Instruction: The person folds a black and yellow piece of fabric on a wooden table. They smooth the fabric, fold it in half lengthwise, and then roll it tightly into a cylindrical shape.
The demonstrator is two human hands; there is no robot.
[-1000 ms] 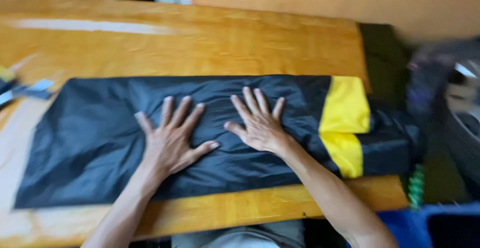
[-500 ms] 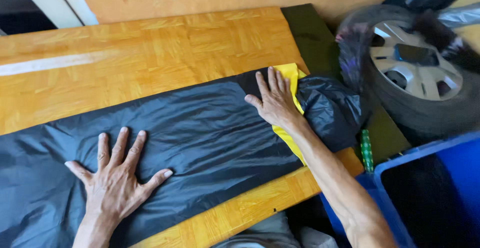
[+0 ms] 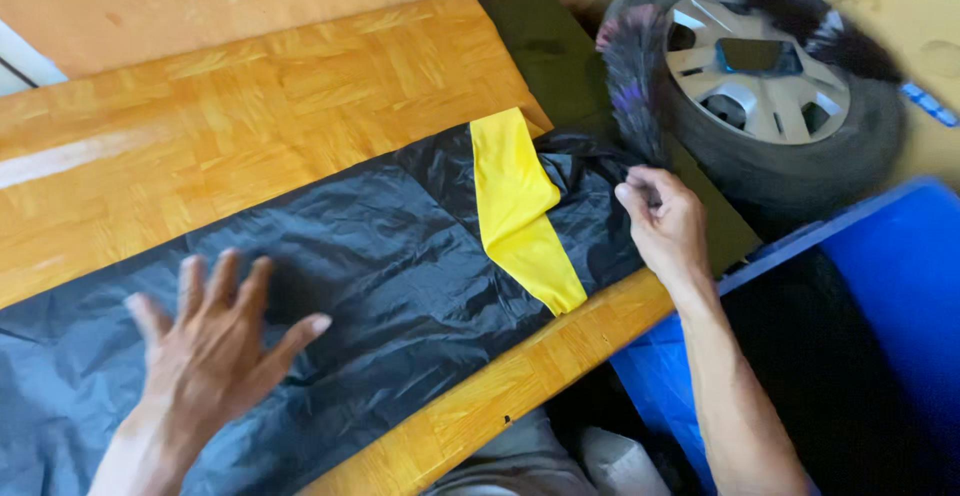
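Since half a second ago, my right hand (image 3: pixel 668 224) has slid off the yellow band (image 3: pixel 520 211) and out to the far right end of the black plastic bag (image 3: pixel 330 286), while my left hand (image 3: pixel 215 341) has drifted a little to the right along the bag and is lifting slightly, fingers blurring with the motion.

My right grip is now closing: thumb and fingertips are pinching at the crumpled black edge of the bag's mouth, just past the yellow band, though how much film I am actually holding is hard to tell. My left grip is fully open, fingers fanned, holding nothing, palm hovering on or just above the bag's flat middle.

The bag is lying flat on the wooden worktop (image 3: pixel 250 126), its long axis running from the lower left of the view up toward the right, roughly along the worktop's near edge. The mouth end, marked by the yellow band crossing it, is pointing right, toward the car wheel (image 3: pixel 770 76) and the blue bin (image 3: pixel 890 296) beside the worktop. That end is lying right at my right hand, which is clearly the nearer one; my left is sitting well apart from it, toward the closed end, which is running out of view at the left.
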